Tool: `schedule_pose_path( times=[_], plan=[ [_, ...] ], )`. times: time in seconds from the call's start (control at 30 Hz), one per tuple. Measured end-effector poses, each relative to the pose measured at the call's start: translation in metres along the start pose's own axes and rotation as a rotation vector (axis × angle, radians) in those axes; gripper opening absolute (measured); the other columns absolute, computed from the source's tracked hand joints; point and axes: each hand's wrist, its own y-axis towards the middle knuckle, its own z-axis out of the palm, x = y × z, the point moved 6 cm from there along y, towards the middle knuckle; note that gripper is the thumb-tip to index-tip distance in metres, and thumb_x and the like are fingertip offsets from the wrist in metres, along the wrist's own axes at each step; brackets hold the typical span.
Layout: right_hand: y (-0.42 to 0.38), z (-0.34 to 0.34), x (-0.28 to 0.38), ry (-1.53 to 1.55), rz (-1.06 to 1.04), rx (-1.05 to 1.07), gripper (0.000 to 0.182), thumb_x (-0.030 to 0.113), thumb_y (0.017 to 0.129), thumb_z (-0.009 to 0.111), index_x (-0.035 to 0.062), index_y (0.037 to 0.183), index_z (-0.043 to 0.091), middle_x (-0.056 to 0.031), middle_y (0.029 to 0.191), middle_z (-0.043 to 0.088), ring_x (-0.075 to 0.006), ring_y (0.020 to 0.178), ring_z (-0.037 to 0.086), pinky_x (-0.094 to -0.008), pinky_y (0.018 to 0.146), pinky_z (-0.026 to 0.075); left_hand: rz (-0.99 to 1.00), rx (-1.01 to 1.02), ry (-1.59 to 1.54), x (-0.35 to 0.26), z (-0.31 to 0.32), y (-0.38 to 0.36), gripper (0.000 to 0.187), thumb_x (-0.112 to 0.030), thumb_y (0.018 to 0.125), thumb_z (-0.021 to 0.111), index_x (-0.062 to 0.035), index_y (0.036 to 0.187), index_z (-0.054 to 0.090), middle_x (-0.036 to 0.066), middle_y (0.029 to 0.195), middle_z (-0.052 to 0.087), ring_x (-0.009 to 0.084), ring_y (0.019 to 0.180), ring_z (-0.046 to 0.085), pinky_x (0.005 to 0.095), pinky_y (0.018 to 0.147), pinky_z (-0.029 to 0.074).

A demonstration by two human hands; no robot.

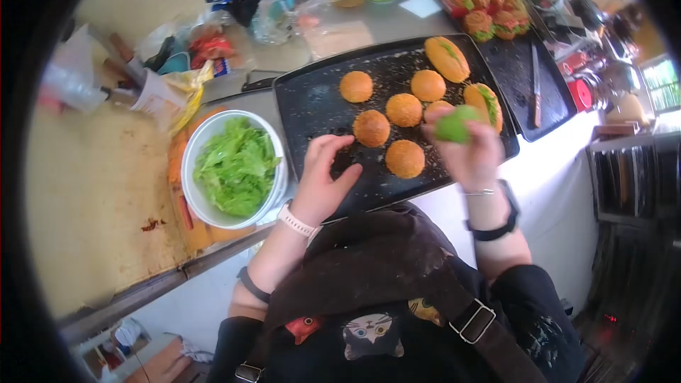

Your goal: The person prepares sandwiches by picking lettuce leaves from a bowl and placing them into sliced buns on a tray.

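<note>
We see our left hand (323, 181) resting flat on the near edge of the black griddle tray (312, 103), fingers spread and gripping nothing, its fingertips just short of the nearest bun. Our right hand (472, 152) hovers over the tray's right side, fingers curled around a clump of green lettuce (454, 124), which sits pinched in our grip just above the buns. Six round toasted bun halves (404, 110) lie on the tray between our hands, and two long rolls (447, 58) already filled with greens lie at its far right. Left of the tray, just beside our left hand, stands a white bowl (195, 152) of lettuce leaves. Farther off, a knife (536, 85) lies on a second dark tray.
</note>
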Motion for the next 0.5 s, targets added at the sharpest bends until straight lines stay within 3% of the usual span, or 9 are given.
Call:
schedule_pose_path(
  times=[0.07,0.1,0.17,0.2,0.3,0.33,0.43,0.5],
  plan=[
    [-0.038,-0.054,0.063,0.05,-0.059,-0.071,0.023,0.019,0.087,0.049,0.0066,0.105,0.055,-0.0154,0.104,0.061,-0.0301,0.103,0.056,-0.0447,0.089,0.045,0.181,0.086,0.098,0.012,0.038,0.01,0.045,-0.011,0.076,0.07,-0.006,0.117,0.053,0.011,0.12,0.046,0.0258,0.113,0.045,0.0331,0.092,0.04],
    [-0.056,-0.08,0.087,-0.252,-0.085,-0.228,0.021,0.018,0.087,0.05,0.0056,0.102,0.057,-0.014,0.1,0.063,-0.0288,0.099,0.059,-0.0397,0.084,0.047,0.228,0.127,0.19,0.012,0.056,0.015,0.051,-0.016,0.073,0.072,-0.0046,0.118,0.052,0.015,0.121,0.046,0.0312,0.112,0.045,0.0373,0.093,0.04],
    [-0.103,-0.141,0.119,-1.717,0.101,-0.678,0.013,0.013,0.085,0.056,0.0004,0.083,0.059,-0.0151,0.103,0.061,-0.0252,0.094,0.06,-0.0347,0.08,0.048,0.167,0.25,0.259,0.016,0.094,0.024,0.063,-0.027,0.069,0.075,-0.0043,0.122,0.048,0.017,0.122,0.045,0.0336,0.111,0.045,0.0391,0.094,0.039],
    [-0.12,-0.128,0.124,-2.247,-0.081,-0.678,0.013,0.012,0.083,0.058,-0.0009,0.082,0.059,-0.0172,0.107,0.059,-0.0275,0.088,0.061,-0.0367,0.08,0.048,0.191,0.274,0.357,0.015,0.111,0.029,0.067,-0.03,0.068,0.076,-0.0047,0.123,0.047,0.017,0.122,0.045,0.0337,0.111,0.045,0.0396,0.094,0.039],
    [-0.147,-0.136,0.117,-2.124,-0.074,-0.696,0.012,0.012,0.082,0.058,-0.0002,0.082,0.058,-0.0189,0.11,0.057,-0.0293,0.082,0.062,-0.0384,0.079,0.048,0.232,0.334,0.62,0.017,0.153,0.04,0.079,-0.037,0.065,0.077,-0.0062,0.128,0.042,0.017,0.123,0.045,0.0333,0.11,0.045,0.0411,0.094,0.037],
    [-0.151,-0.146,0.108,-1.678,0.064,-0.794,0.011,0.011,0.082,0.059,-0.0003,0.082,0.057,-0.0191,0.106,0.057,-0.029,0.08,0.062,-0.0394,0.076,0.048,0.225,0.35,0.688,0.02,0.163,0.041,0.081,-0.038,0.064,0.077,-0.0068,0.13,0.041,0.017,0.123,0.045,0.0329,0.11,0.045,0.0417,0.093,0.037],
    [-0.147,-0.166,0.083,-1.464,0.116,-0.778,0.013,0.007,0.081,0.059,-0.0017,0.09,0.053,-0.0179,0.091,0.056,-0.0316,0.076,0.06,-0.0391,0.075,0.048,0.153,0.471,0.77,0.028,0.179,0.051,0.088,-0.038,0.063,0.078,-0.0087,0.134,0.036,0.017,0.122,0.045,0.0313,0.11,0.046,0.0424,0.091,0.037],
    [-0.132,-0.143,0.075,-1.766,-0.298,-0.629,0.014,0.007,0.082,0.059,-0.0001,0.091,0.052,-0.0167,0.084,0.057,-0.0324,0.077,0.059,-0.0379,0.074,0.048,0.124,0.49,0.7,0.03,0.176,0.055,0.089,-0.037,0.062,0.078,-0.0093,0.135,0.035,0.017,0.122,0.045,0.0312,0.109,0.046,0.0423,0.09,0.037]
  ],
)
